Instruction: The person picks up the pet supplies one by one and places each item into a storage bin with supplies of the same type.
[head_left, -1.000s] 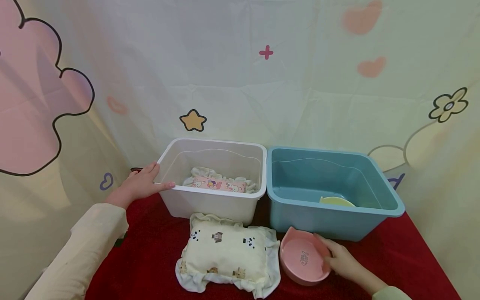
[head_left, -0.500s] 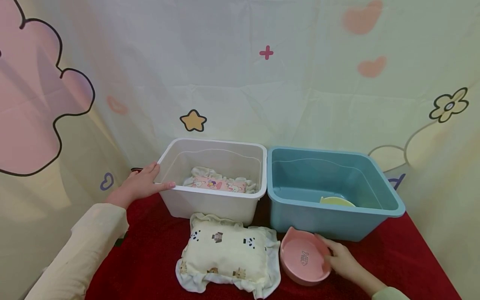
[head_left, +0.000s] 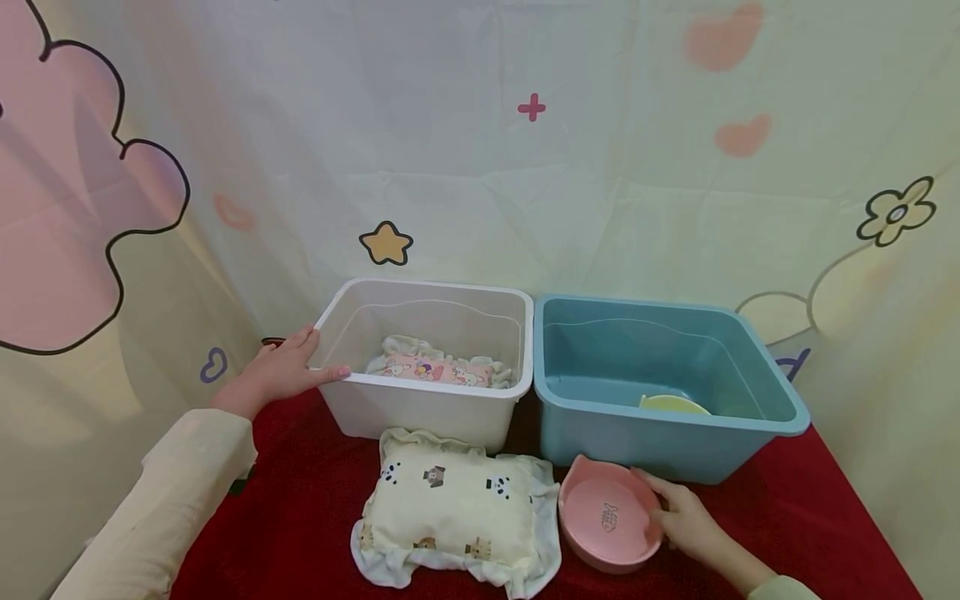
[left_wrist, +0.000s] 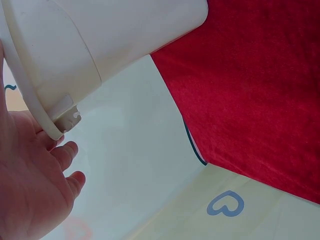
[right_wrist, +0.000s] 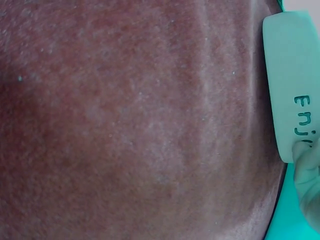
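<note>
My left hand [head_left: 279, 375] holds the left front corner of a white plastic bin [head_left: 420, 412]; in the left wrist view, several fingertips [left_wrist: 65, 155] curl under its rim. Inside that bin lies a pink cushion [head_left: 435, 370] with white frills. On the right, my right hand [head_left: 686, 525] grips the right side of a pink cat-eared bowl [head_left: 596, 504], which rests on the red cloth. Lettering shows on the bowl's side wall [right_wrist: 290, 65] in the colour-tinted right wrist view, with one digit pressed against it. The other fingers there are hidden.
A blue bin [head_left: 637, 437] stands beside the white one, with a yellow rounded piece [head_left: 672, 403] partly visible inside. A cream frilled cushion [head_left: 457, 504] with animal prints lies left of the bowl. Red cloth [head_left: 292, 517] covers the table. A patterned curtain [head_left: 465, 208] hangs behind.
</note>
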